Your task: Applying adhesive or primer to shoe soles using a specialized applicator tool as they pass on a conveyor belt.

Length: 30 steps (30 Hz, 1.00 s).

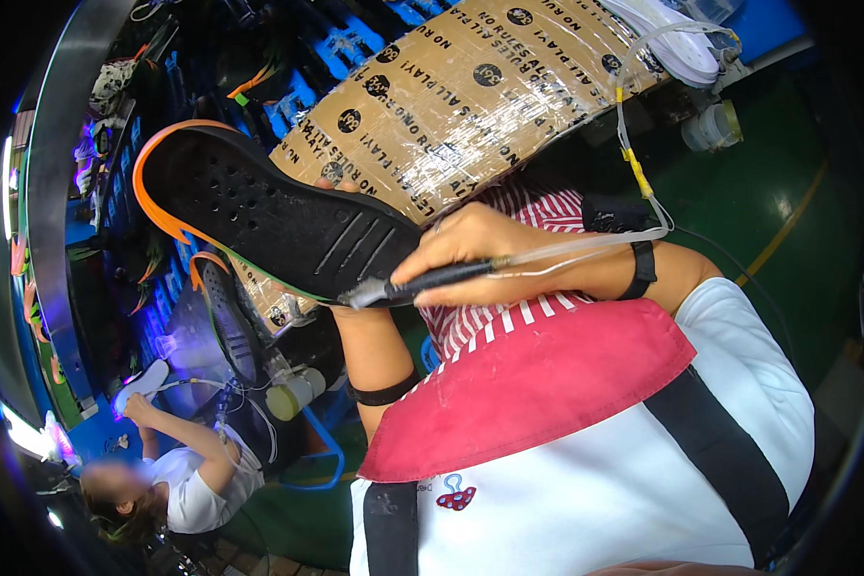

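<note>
A black shoe sole (pixel 274 206) with an orange-to-green rim lies tilted in front of me, its holed and grooved upper face turned up. My left hand (pixel 338 184) grips it from beneath, mostly hidden, with fingertips showing at its far edge. Between the fingers of my right hand (pixel 485 238) is a black-handled brush (pixel 442 281), fed by a clear tube (pixel 576 253). The pale bristles touch or hover just over the sole's near edge; I cannot tell which.
A cardboard-covered, film-wrapped work surface (pixel 432 115) lies beyond. A white sole (pixel 672 43) sits at its far right, near a hanging plastic jar (pixel 712 128). Another dark sole (pixel 226 312) rests at left. Farther left, a co-worker (pixel 197 470) handles a light sole beside a conveyor holding several soles.
</note>
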{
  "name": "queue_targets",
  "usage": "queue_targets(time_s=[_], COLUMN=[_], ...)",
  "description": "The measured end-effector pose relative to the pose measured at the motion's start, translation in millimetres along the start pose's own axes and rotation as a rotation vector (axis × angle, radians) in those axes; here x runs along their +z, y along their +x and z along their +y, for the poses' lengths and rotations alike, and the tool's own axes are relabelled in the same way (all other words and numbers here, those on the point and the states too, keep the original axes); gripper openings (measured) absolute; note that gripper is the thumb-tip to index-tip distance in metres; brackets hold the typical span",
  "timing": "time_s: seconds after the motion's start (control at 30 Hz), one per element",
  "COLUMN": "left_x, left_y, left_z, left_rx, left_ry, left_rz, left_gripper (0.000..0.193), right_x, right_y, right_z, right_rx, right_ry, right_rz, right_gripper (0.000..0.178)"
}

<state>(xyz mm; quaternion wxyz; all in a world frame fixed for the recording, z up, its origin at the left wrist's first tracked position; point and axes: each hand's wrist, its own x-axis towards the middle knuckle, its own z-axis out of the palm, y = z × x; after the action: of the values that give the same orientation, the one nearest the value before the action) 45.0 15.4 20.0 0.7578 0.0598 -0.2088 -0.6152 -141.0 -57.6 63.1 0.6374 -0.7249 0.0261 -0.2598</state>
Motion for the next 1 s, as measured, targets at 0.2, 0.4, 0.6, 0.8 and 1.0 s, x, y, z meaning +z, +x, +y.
queue_targets(time_s=[0.2, 0.4, 0.6, 0.8, 1.0], left_x=[-6.9, -3.1, -3.5, -3.5, 4.4], left_y=[-4.2, -4.4, -3.4, 3.5, 13.0], left_z=[14.3, 26.2, 40.9, 43.9, 48.7], left_rx=[0.022, 0.071, 0.034, -0.026, -0.045], left_ry=[0.051, 0.205, 0.365, 0.315, 0.28], left_rz=[-0.094, 0.084, 0.233, 0.265, 0.309], left_gripper=[0.095, 0.103, 0.104, 0.063, 0.059], right_x=[-12.2, -3.0, -13.1, -5.1, -16.8], right_y=[-1.6, -8.8, -3.6, -6.4, -0.2], right_z=[-12.7, 6.3, -7.3, 7.4, -3.1], right_rx=[0.217, -0.043, 0.097, -0.012, 0.072], right_ry=[0.098, -0.097, -0.003, -0.084, 0.007], right_rz=[-0.198, -0.124, -0.21, -0.211, -0.304], right_gripper=[0.025, 0.027, 0.025, 0.027, 0.025])
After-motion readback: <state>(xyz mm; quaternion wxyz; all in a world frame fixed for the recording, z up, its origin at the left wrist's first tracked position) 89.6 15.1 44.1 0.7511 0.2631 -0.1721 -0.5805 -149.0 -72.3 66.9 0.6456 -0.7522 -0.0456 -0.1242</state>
